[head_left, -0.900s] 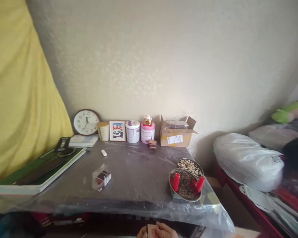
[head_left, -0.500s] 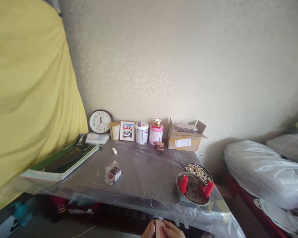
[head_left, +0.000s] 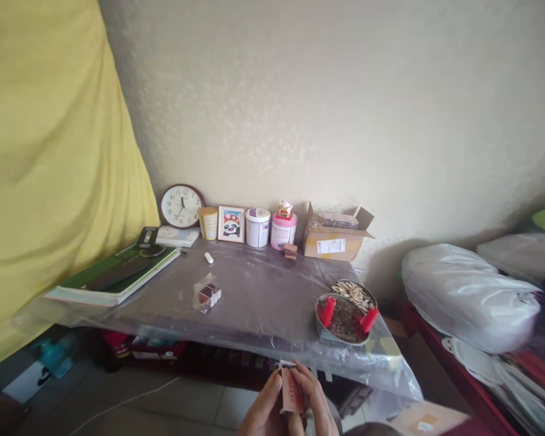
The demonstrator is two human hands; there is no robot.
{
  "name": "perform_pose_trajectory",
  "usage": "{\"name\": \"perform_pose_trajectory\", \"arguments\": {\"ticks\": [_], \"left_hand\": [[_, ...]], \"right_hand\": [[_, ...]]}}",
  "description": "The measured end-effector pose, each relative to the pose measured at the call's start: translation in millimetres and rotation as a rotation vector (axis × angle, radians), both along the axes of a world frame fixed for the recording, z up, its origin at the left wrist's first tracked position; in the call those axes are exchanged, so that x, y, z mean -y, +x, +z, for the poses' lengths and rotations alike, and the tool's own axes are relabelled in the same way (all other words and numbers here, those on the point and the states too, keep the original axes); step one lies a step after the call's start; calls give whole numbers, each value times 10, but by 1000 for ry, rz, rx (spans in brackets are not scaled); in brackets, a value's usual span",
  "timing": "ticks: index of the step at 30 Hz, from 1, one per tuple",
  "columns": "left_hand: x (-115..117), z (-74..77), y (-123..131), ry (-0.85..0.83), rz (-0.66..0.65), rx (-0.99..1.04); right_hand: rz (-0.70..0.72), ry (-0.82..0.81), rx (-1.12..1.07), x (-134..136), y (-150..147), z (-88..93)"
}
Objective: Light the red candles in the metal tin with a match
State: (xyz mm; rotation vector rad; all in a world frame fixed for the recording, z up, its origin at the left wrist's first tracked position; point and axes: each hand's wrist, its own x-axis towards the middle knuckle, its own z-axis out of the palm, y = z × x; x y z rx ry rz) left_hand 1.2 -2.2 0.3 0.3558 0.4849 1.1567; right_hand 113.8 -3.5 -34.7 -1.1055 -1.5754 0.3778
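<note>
In the head view, a small pinkish matchbox (head_left: 291,392) with red print is held low, in front of the table's near edge. Its pale inner tray shows at the far end, with dark tips just visible. My left hand (head_left: 262,407) grips the box along its left side, thumb on top. From the right, my right hand (head_left: 317,401) has its fingers closed around the same box. Part of both hands is cut off by the bottom edge. Beyond them on the table lies a pack of small boxes (head_left: 209,295) in torn clear wrap.
A dish of matchsticks (head_left: 352,293) stands behind a tin (head_left: 343,324) with two red candle stubs. Along the wall are a clock (head_left: 181,206), a panda picture (head_left: 231,225), two canisters and an open carton (head_left: 331,243). A green book (head_left: 113,275) lies left; white bags (head_left: 467,297) sit right.
The view has tilted down, so the table appears higher and more of my hands shows. Both hands have come further into view with the matchbox, whose pale inner tray now shows at the far end.
</note>
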Motion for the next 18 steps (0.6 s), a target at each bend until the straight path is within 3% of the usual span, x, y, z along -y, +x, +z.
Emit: {"name": "perform_pose_trajectory", "arguments": {"ticks": [4, 9, 13, 18], "left_hand": [[62, 32, 17, -19, -55, 89], [88, 66, -48, -28, -89, 168], [87, -1, -95, -95, -107, 173], [75, -103, -93, -174, -91, 94]], "right_hand": [[36, -48, -5, 103, -37, 51], [145, -152, 22, 135, 135, 205], [257, -246, 92, 60, 319, 402], [260, -169, 252, -87, 383, 487]]}}
